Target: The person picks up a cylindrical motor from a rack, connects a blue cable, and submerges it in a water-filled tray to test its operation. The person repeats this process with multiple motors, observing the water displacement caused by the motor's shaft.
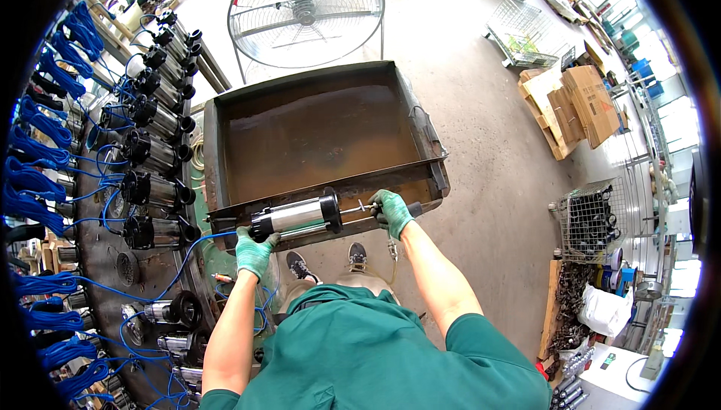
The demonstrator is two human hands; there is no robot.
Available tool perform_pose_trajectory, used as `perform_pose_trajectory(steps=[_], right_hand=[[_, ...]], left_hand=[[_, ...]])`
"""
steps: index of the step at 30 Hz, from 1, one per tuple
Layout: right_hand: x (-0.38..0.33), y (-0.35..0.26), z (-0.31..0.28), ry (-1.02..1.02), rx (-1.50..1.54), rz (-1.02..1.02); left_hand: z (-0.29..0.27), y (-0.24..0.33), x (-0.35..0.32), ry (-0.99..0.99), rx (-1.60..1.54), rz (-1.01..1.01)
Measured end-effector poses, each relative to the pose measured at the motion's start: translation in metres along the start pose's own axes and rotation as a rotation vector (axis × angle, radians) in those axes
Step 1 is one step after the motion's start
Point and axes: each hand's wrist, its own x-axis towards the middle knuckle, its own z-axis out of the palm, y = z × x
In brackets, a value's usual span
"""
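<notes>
A cylindrical submersible pump (pixel 297 215), silver with black ends, lies along the near rim of a rectangular metal tank (pixel 213 156). My left hand (pixel 254 252), in a green glove, is closed at the pump's left black end, where a blue cable (pixel 197 243) runs off to the left. Just past the pump's right end, my green-gloved right hand (pixel 391 213) grips a small metal fitting (pixel 363 206) in line with the pump. Its exact kind is partly hidden by my fingers. Below that hand hangs a thin hose (pixel 393 251). Brown murky water (pixel 315 128) fills the tank.
On the left, a dark bench (pixel 105 260) carries a row of similar pumps (pixel 154 153) and blue cable coils (pixel 37 177). A large round fan (pixel 304 12) stands behind the tank. Rightward are cardboard (pixel 589 106), a wire basket (pixel 593 218) and shelving.
</notes>
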Motion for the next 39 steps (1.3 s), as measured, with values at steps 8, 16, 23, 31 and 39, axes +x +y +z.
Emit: perform_pose_trajectory(steps=[8, 16, 23, 31, 39], right_hand=[[0.006, 0.007, 0.001, -0.01, 0.04, 0.022], [0.009, 0.007, 0.003, 0.002, 0.083, 0.089], [0.012, 0.009, 0.003, 0.013, 0.064, 0.08], [0.002, 0.004, -0.012, -0.166, 0.075, -0.047], [0.006, -0.044, -0.129, 0.277, -0.825, -0.449]], left_hand=[[-0.006, 0.017, -0.007, 0.08, 0.167, 0.031], [-0.007, 0.021, -0.007, 0.033, 0.103, 0.022], [-0.009, 0.021, -0.007, 0.043, 0.162, 0.015], [-0.005, 0.019, -0.006, 0.028, 0.063, -0.002], [-0.001, 0.008, -0.005, 0.019, 0.059, 0.032]])
